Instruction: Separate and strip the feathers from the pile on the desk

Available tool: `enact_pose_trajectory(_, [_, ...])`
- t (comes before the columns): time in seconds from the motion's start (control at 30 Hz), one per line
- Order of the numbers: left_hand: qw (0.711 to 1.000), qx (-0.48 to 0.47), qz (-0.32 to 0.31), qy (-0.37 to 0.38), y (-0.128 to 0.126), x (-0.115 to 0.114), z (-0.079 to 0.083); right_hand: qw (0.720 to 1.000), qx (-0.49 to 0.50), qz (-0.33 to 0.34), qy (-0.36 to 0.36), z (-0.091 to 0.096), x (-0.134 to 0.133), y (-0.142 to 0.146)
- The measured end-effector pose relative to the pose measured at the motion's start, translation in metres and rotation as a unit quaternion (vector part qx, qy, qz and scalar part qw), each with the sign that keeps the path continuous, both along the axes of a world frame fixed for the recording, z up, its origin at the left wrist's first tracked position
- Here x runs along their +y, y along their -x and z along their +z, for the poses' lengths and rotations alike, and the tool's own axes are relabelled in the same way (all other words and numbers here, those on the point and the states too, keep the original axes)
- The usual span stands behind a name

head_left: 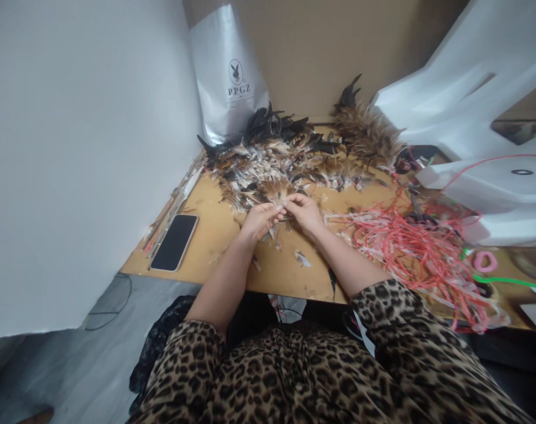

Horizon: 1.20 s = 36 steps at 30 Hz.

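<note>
My left hand [261, 219] and my right hand [306, 212] meet over the wooden table [215, 235], fingers pinched together on a small bunch of brown feathers [280, 193]. Just beyond them lies a large heap of brown, black and white feathers [276, 159]. A fluffier brown feather bundle [367, 132] sits at the back right. Loose feather bits [302, 258] lie near my wrists.
A black phone [175, 241] lies on the table's left side. A tangle of red and pink strings [409, 247] spreads on the right, with a pink ring [485, 261] beyond it. A silver bag [227, 70] stands at the back; white sheets [483, 106] lean at right.
</note>
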<state>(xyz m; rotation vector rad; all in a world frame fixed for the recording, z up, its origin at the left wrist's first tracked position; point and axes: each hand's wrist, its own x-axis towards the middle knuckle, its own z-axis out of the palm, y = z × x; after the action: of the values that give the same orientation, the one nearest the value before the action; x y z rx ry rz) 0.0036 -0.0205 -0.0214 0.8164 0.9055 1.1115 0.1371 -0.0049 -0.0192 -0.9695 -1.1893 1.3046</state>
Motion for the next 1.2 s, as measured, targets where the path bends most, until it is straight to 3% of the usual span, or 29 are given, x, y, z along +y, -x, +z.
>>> enact_pose_trajectory(0.33, [0.985,0.145,0.025,-0.086,-0.006,-0.005,0.006,0.999,-0.026,0.031,-0.03,-0.001,0.003,-0.008])
enact_pose_trajectory(0.7, [0.982,0.166,0.014,-0.09,-0.004,-0.004,0.002,0.998,-0.045,0.031,-0.023,0.002,0.001,-0.007])
enact_pose_trajectory(0.83, [0.993,0.093,0.035,-0.061,0.0,-0.001,0.001,0.989,-0.114,0.015,-0.088,0.003,0.0,-0.008])
enact_pose_trajectory(0.93, [0.998,0.027,0.047,-0.041,0.003,0.0,0.002,0.951,-0.223,-0.003,-0.213,0.004,-0.002,-0.01])
enact_pose_trajectory(1.03, [0.999,-0.005,0.038,-0.035,0.004,-0.001,0.002,0.881,-0.359,-0.006,-0.309,0.006,-0.007,-0.012])
enact_pose_trajectory(1.1, [0.999,-0.009,0.033,-0.028,0.003,-0.002,0.002,0.842,-0.427,-0.014,-0.329,0.007,-0.009,-0.012])
enact_pose_trajectory(1.2, [0.999,-0.001,0.028,-0.02,0.002,-0.002,0.002,0.813,-0.48,-0.03,-0.328,0.006,-0.009,-0.013])
